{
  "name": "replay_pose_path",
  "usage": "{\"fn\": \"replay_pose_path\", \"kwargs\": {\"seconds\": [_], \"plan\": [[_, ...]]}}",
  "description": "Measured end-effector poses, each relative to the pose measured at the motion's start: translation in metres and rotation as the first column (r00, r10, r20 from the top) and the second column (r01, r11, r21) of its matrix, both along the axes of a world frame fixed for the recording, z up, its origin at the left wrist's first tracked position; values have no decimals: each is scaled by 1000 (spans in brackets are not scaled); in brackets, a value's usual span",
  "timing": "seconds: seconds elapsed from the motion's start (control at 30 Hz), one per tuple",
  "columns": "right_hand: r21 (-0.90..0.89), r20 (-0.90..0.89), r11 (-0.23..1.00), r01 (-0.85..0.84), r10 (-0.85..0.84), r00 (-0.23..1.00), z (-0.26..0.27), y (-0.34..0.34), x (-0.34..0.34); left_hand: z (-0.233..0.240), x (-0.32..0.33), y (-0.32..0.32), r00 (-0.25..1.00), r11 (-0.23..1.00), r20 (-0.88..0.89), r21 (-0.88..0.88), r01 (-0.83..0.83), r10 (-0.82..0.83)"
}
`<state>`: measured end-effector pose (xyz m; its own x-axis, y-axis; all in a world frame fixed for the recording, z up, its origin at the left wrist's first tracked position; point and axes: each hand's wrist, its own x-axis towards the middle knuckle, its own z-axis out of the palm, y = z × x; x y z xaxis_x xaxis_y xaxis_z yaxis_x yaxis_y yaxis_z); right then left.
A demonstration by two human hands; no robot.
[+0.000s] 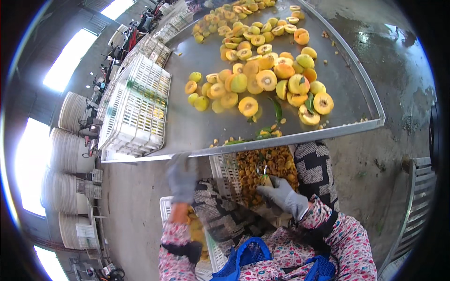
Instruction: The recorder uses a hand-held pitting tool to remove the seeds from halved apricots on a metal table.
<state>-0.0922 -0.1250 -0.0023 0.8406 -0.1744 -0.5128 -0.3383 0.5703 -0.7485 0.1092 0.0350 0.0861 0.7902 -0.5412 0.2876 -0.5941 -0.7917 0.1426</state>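
Note:
My right hand point(284, 195), in a grey glove, grips a small hand tool point(266, 180) with a pale handle and a curved, shiny metal end. It is above a white plastic crate point(225, 172) between my knees, filled with brown-orange fruit pits and scraps point(281, 163). My left hand point(182, 179), also gloved, is motion-blurred near the front edge of the metal table point(197, 133); whether it holds anything is unclear. Below it, beside my leg, another white crate point(167, 205) contains yellow fruit pieces point(197, 228). Halved yellow peaches point(266, 80) are heaped on the table, many cut side up.
White crates point(140, 105) stand on the table's left side. A raised metal rim point(302, 136) borders the table. Leaves point(277, 109) and loose bits lie near its front. A slatted metal rack point(415, 203) stands right; stacked white tubs point(66, 151) and parked motorbikes point(132, 40) are left.

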Motion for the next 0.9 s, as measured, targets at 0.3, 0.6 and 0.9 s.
{"fn": "replay_pose_path", "kwargs": {"seconds": [0.3, 0.6, 0.9], "plan": [[48, -42, 998, -37, 39, 998, 13, -6, -11, -68, 28, -192, 982, 964, -73, -219, 154, -174], [-559, 323, 785, 267, -90, 942, 21, -9, -2, -36, -52, -94, 538, 587, -621, -766, -263, -570], [-934, -2, 358, -8, 17, 1000, 29, 13, -9, -61, -109, -87, 430, 315, -529, -821, -476, -731]]}}
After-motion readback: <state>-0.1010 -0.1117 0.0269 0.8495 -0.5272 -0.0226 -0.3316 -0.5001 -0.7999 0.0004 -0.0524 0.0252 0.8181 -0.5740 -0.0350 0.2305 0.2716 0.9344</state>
